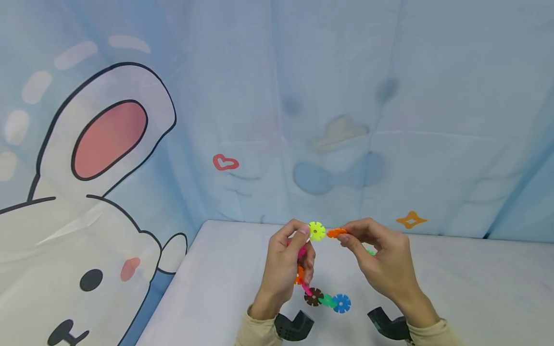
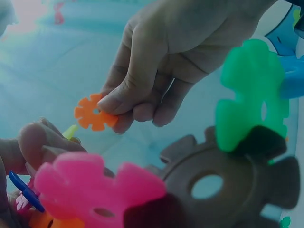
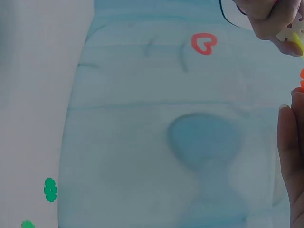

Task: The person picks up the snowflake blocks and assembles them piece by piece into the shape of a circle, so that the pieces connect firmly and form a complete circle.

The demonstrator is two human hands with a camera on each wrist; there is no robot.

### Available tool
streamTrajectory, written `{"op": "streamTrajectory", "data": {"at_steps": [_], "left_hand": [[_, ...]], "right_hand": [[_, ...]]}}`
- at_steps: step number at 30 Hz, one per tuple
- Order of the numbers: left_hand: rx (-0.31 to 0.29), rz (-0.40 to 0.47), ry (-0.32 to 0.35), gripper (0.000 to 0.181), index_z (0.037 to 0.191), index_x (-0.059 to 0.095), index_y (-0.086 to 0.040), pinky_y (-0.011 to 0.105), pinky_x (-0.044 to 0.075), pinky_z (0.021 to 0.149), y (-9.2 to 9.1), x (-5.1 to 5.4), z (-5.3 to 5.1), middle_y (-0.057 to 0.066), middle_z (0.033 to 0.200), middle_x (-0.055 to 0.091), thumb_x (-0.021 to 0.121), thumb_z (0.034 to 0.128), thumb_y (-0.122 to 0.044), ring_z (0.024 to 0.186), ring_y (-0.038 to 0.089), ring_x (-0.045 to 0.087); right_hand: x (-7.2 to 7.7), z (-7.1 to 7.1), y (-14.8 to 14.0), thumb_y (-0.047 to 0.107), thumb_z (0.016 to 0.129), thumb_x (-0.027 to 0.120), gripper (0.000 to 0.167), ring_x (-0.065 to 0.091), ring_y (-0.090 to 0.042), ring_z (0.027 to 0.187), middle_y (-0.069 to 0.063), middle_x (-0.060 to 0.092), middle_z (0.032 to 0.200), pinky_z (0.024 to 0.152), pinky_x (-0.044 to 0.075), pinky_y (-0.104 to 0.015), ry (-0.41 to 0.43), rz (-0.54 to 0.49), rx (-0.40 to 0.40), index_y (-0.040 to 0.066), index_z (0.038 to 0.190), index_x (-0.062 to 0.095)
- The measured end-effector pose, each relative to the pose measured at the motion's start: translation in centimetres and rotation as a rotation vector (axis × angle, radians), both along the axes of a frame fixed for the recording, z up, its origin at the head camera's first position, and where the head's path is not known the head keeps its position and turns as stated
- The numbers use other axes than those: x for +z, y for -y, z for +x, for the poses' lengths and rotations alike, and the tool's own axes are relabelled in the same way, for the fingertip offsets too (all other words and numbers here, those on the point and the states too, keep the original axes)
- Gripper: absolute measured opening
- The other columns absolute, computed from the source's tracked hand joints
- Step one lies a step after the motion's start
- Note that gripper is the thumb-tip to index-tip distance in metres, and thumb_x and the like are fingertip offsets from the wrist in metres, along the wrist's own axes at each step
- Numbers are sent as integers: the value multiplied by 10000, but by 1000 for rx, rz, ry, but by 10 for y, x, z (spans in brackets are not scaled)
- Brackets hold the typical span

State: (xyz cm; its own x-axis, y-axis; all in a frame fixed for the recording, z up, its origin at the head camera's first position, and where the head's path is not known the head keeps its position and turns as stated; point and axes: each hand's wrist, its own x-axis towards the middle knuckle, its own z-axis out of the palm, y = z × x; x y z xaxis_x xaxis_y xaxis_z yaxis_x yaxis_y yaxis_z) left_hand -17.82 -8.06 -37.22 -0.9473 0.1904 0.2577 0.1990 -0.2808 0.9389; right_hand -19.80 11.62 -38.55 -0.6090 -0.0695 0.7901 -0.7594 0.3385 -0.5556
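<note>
In the head view my left hand (image 1: pixel 280 269) pinches a yellow notched plastic disc (image 1: pixel 317 231) between thumb and forefinger. A chain of linked discs hangs down past its palm: a pink one (image 1: pixel 301 253), an orange one, then a brown disc (image 1: pixel 313 297), a green disc (image 1: pixel 327 301) and a blue disc (image 1: pixel 342 303). My right hand (image 1: pixel 387 262) pinches a loose orange disc (image 2: pixel 88 114) by its edge, close to the yellow one with a small gap between them. Large in the left wrist view are a pink disc (image 2: pixel 71 175) and the brown one.
A white table (image 1: pixel 216 288) lies under the hands, with a blue printed curtain (image 1: pixel 242 96) behind it. Loose green discs (image 3: pixel 50 190) lie on the table past the right hand. Black wrist devices (image 1: pixel 295 327) are on both wrists.
</note>
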Motion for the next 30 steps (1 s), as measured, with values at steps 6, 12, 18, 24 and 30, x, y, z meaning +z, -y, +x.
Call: {"op": "streamTrajectory", "data": {"at_steps": [6,12,18,24,30], "left_hand": [[-7,1,4,321,1091,482,112,179,461,421,-2,1,1,-1,590,502,473,1134,-206,388,80,468],[9,-13,3,310,1075,489,95,183,451,413,-3,1,3,34,589,495,473,1136,-208,380,83,461],[26,-49,-27,296,1033,487,78,186,428,395,-7,2,5,213,606,461,473,1138,-198,368,91,449],[2,-74,-82,322,1009,456,80,175,409,388,-9,2,8,347,637,427,453,1148,-210,362,72,446],[-10,-89,-136,292,967,456,43,182,389,365,-8,2,7,357,622,436,444,1147,-187,360,62,437]], "right_hand": [[1,1,1,-167,690,886,386,723,58,780,-51,802,845,701,563,-98,-44,17,-45,70,975,776],[5,1,1,178,927,840,131,751,-76,734,-27,804,841,721,569,-134,-178,94,-110,64,938,778],[7,1,3,330,1041,705,322,706,-142,641,-35,783,814,604,537,-168,-316,139,-137,43,906,764],[7,2,4,138,963,788,135,721,-163,654,-43,790,825,607,554,-183,-349,115,-142,40,874,761],[7,2,8,301,1084,628,384,708,-165,639,-75,777,787,557,486,-153,-375,85,-151,30,844,756]]}}
